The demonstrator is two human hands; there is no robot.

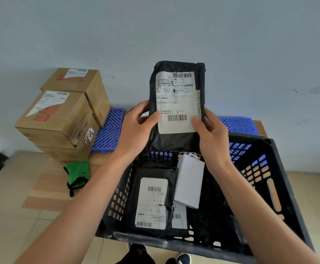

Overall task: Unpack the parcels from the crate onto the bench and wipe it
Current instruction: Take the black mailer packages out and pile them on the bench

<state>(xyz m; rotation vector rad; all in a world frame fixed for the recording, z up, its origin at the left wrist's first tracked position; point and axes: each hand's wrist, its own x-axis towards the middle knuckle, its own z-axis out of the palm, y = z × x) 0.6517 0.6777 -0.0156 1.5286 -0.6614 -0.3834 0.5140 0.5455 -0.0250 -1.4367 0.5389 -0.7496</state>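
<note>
Black parcel (176,103) gripped by both hands (label facing up) above crate (281,187).

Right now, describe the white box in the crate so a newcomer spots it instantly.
Start at the dark slatted crate on the bench. Inside, among black plastic parcels with printed labels, the plain white box leans tilted beside them. It is the only rigid, unlabelled, all-white item there.
</note>
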